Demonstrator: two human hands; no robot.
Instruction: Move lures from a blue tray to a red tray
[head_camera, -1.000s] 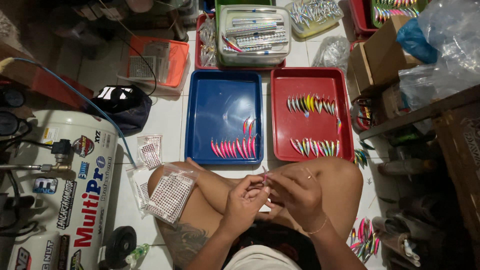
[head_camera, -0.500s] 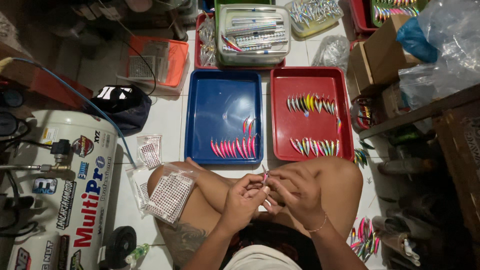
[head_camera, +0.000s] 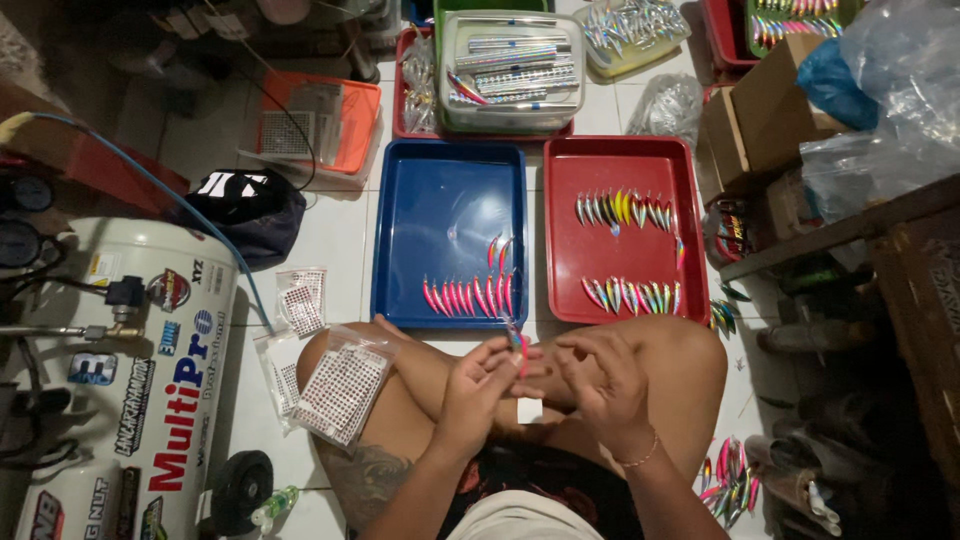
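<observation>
A person sits cross-legged on the white floor (head_camera: 330, 240). The left hand (head_camera: 478, 385) is held up in front of the knees. Its fingers pinch a small pink fishing lure (head_camera: 516, 343), which sticks up just above the fingertips. The right hand (head_camera: 605, 385) is close beside it, with the fingers curled in toward the lure. I cannot tell if the right fingers hold anything. A small white square of paper (head_camera: 529, 410) shows between the two hands, lower down.

Just past the hands lies a blue tray (head_camera: 445, 200). A row of pink lures (head_camera: 470, 295) lies near its front edge, close to the lure in the hand. Beside it, to the right, is a red tray (head_camera: 620, 240). It has two rows of shiny lures in many colours (head_camera: 625, 208), one row far and one row near.

A clear bag with a sheet of small dots (head_camera: 340, 385) rests on the person's left knee. Another small bag of dots (head_camera: 301, 298) lies on the floor near it. On the far left stands a big white air tank (head_camera: 150, 380) with a blue hose (head_camera: 190, 215). A black bag (head_camera: 245, 210) sits on the floor behind it. More lures (head_camera: 728, 475) lie in a heap by the right knee.
</observation>
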